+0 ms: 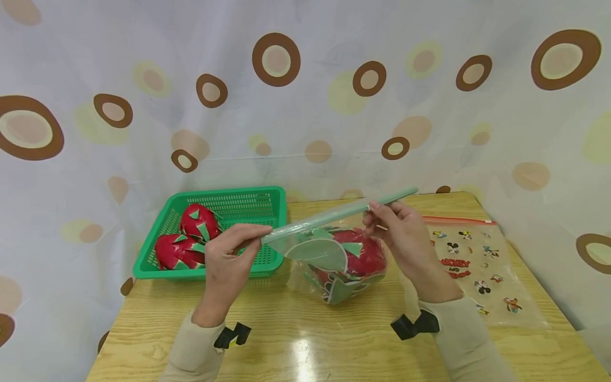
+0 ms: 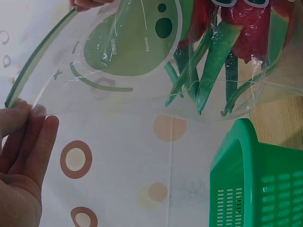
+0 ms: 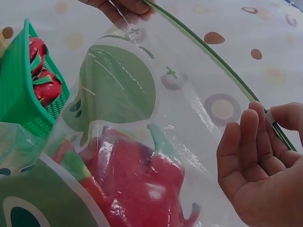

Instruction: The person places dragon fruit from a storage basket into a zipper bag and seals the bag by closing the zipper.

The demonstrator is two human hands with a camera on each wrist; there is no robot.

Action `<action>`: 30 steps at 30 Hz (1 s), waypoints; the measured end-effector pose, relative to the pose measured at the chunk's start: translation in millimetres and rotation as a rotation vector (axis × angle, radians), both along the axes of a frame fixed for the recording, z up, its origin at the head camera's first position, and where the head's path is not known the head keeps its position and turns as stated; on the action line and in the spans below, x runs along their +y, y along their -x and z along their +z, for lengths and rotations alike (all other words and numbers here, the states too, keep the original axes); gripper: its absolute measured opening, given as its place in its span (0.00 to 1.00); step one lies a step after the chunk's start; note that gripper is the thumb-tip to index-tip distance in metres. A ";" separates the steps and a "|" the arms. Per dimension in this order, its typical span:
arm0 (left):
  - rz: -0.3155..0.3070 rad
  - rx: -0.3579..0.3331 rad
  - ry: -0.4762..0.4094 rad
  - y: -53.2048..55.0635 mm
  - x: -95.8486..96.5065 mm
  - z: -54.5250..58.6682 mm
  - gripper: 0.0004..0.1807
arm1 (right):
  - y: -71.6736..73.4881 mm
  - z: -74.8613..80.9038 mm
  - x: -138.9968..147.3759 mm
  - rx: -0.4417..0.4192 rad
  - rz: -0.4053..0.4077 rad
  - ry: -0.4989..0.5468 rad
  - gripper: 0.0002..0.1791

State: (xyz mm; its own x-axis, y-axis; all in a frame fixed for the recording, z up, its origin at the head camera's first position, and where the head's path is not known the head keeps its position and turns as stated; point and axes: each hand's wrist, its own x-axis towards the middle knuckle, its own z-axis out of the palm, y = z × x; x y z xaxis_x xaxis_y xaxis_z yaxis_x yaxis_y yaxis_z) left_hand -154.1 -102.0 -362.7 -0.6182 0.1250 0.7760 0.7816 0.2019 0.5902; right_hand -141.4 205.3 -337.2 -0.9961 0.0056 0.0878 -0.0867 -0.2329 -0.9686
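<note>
A clear zip bag with green printed shapes point(image 1: 315, 255) is held up over the table by its long green zip edge. Inside it shows a red dragon fruit point(image 1: 367, 257) with green scales; the print covers part of the contents. My left hand point(image 1: 226, 268) pinches the left end of the zip edge between thumb and fingers. Farther along that edge, my right hand point(image 1: 403, 239) pinches the zip with thumb and forefinger. In the right wrist view a small whitish slider point(image 3: 270, 117) sits on the zip at the right thumb.
A green plastic basket point(image 1: 226, 192) stands at the back left with two dragon fruits point(image 1: 179, 253) in it. On the right of the wooden table point(image 1: 305, 339) lies a flat clear bag with cartoon prints point(image 1: 506, 265) and a red zip. Behind hangs a patterned curtain point(image 1: 305, 116).
</note>
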 end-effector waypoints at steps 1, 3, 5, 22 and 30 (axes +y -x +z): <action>-0.005 0.000 -0.005 0.2 -0.1 -0.1 0.13 | 0.3 -0.1 1.3 0.004 0.000 0.005 0.12; -0.007 -0.004 -0.007 0.8 -0.4 -0.5 0.13 | 0.7 -0.4 3.8 0.010 0.000 0.016 0.11; -0.007 -0.010 -0.010 0.8 -0.8 -0.7 0.12 | 1.5 -0.6 6.3 0.016 -0.006 0.022 0.11; -0.001 -0.070 -0.028 0.3 -3.5 -2.7 0.11 | 4.4 -3.4 34.9 0.068 -0.041 0.122 0.09; 0.019 -0.056 -0.025 1.4 -5.4 -3.3 0.12 | 5.0 -1.9 45.9 0.092 -0.064 0.156 0.08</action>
State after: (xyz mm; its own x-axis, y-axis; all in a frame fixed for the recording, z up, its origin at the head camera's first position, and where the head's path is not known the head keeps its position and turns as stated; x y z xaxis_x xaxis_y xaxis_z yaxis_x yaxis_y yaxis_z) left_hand -155.5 -107.4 -366.0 -0.6632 0.0938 0.7426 0.7432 0.2007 0.6383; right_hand -146.5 251.2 -339.2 -0.9811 0.0899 0.1715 -0.1928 -0.3708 -0.9085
